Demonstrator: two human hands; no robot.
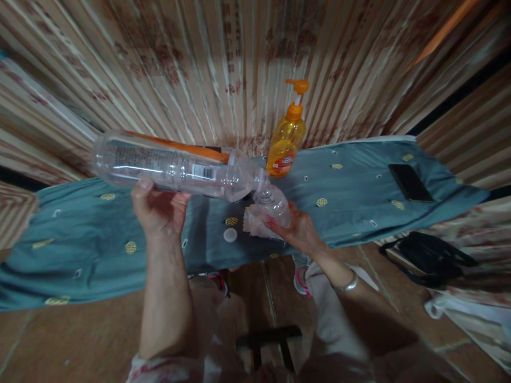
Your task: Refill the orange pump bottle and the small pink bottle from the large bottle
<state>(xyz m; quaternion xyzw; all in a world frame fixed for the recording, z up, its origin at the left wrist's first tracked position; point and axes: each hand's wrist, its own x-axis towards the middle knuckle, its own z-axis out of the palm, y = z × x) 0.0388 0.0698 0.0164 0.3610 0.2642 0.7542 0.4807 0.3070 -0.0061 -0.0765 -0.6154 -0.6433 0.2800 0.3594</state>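
Observation:
My left hand (159,207) is wrapped around a large clear plastic bottle (171,167) with an orange-edged label and a barcode. The bottle lies nearly level in the air, its neck pointing right. Its mouth meets the mouth of a small clear plastic bottle (275,205), which tilts up toward it. My right hand (297,229) grips the small bottle from the right. A pale pink cloth or wipe (255,222) is beneath the small bottle. Near it on the table lies a round white cap (230,234). Any liquid in the two bottles is hard to make out.
An orange pump bottle (285,143) stands at the table's back edge. A black phone (410,182) lies on the right of the teal tablecloth (351,207). Patterned curtains (199,69) hang behind. A black bag (431,255) sits below on the right.

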